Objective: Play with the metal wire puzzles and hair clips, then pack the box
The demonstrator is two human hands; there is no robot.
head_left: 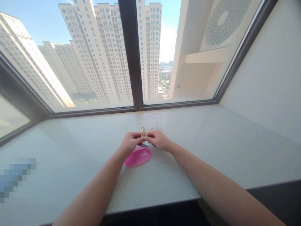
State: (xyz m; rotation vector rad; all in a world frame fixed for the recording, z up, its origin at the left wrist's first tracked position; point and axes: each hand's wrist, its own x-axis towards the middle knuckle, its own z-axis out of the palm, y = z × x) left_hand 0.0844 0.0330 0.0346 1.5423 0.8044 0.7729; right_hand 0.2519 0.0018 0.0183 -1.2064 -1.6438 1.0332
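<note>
Both my hands meet over the pale stone windowsill. My left hand and my right hand pinch a small gold-coloured clip between their fingertips, its loop sticking up. Under my left hand lies a pink oval lid, flat on the sill. Just beyond the hands stands a clear plastic box with small items inside that I cannot make out. A dark small thing peeks out below the fingers.
A wide window with a dark centre post runs along the back of the sill. The white wall closes the right side. The sill's front edge is dark, near my forearms. A blurred patch is at left.
</note>
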